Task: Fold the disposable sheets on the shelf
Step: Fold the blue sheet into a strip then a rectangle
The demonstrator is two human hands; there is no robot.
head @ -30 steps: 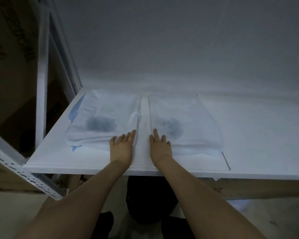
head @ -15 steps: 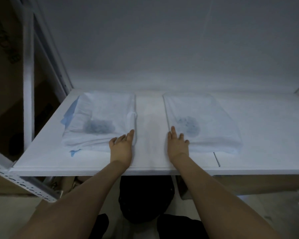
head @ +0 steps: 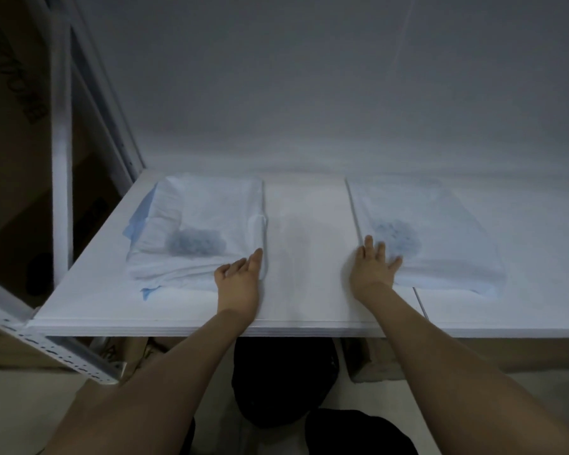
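Since the earlier frame, the right hand [head: 373, 269] had slid the right folded sheet [head: 440, 231] rightward, widening the gap on the shelf [head: 306, 244]. Left hand [head: 240, 277] lay flat, fingers together, on the left folded sheet's [head: 204, 224] near-right corner; right fingers were spread flat on the other's near-left corner.

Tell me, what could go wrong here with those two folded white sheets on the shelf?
The left hand presses only the near right corner of the left folded sheet, whose blue layer sticks out unevenly at its left side; it may loosen further if pushed. The right hand lies flat on the near left corner of the right folded sheet, so sliding it could wrinkle the thin material. Both sheets sit fairly near the shelf front edge and might slip off.
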